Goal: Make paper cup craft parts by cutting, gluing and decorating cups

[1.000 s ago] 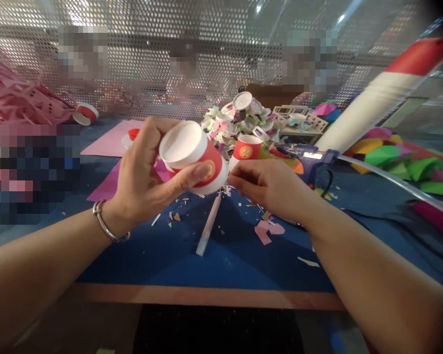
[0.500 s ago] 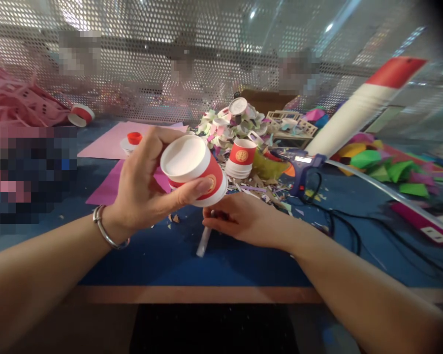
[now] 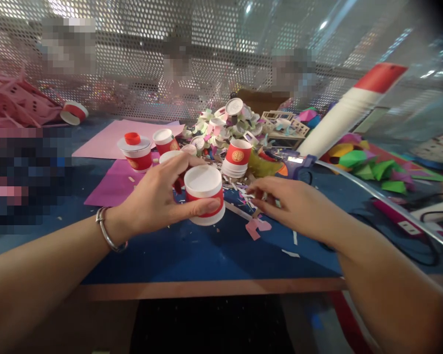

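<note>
My left hand (image 3: 162,194) grips a red-and-white paper cup (image 3: 205,195) from the side, thumb across its red band. The cup is almost upright above the blue table, white end facing up. Right of it, my right hand (image 3: 280,199) hovers over paper scraps, fingers loosely curled and apart, with nothing visible in them. Just below its fingertips lies a pink paper scrap (image 3: 257,227). Beyond the hands stands another red cup (image 3: 237,156) with a gold emblem. Behind my left hand are a cup with a red piece on top (image 3: 135,152) and a further cup (image 3: 165,141).
A heap of paper pieces (image 3: 221,123) sits at the back centre. At right are a purple glue gun (image 3: 299,164), partly hidden, a long white tube with a red end (image 3: 343,115), colourful paper shapes (image 3: 362,162) and a magenta power strip (image 3: 391,216). Pink sheets (image 3: 110,140) lie left.
My left hand has lowered the cup and turned it more upright. My right hand has moved right, and the clear stick it held is no longer visible. The view has shifted slightly.
</note>
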`<state>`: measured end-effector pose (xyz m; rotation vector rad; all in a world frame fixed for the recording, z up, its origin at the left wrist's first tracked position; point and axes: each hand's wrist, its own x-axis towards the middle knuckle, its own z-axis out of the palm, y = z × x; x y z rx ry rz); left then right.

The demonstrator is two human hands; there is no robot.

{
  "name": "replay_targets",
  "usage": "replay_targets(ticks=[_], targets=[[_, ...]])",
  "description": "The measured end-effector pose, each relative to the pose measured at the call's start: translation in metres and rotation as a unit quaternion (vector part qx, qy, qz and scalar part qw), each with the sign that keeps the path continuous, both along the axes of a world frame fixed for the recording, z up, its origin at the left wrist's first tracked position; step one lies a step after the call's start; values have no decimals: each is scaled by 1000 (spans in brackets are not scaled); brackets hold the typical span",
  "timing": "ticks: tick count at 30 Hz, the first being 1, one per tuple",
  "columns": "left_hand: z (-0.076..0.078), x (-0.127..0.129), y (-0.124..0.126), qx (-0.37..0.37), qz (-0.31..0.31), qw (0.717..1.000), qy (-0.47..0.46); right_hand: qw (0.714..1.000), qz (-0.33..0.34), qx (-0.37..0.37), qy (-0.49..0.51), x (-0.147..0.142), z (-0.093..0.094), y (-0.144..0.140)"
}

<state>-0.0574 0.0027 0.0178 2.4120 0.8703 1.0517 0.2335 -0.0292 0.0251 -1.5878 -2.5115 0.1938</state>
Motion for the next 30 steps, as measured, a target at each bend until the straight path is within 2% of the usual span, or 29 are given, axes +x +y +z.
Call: replay_targets(ticks=[4,8,13,20,30], targets=[[0,2,-5,-57,-32,996,55,997,-41,-26,-53,32,-8,-24],[-3,4,-5,-90,-38,986,132,993,-92,-35,-72,42,-19,-39],[-5,3,-3,-147,-50,973,170,993,-109,22,-36,55,-28,-53],[-7,0,-2,-167,-59,963,201,991,-113,68,-16,85,-45,-74],[-3,2,0,-175,-68,959,212,992,-122,25,-34,83,-38,-72]])
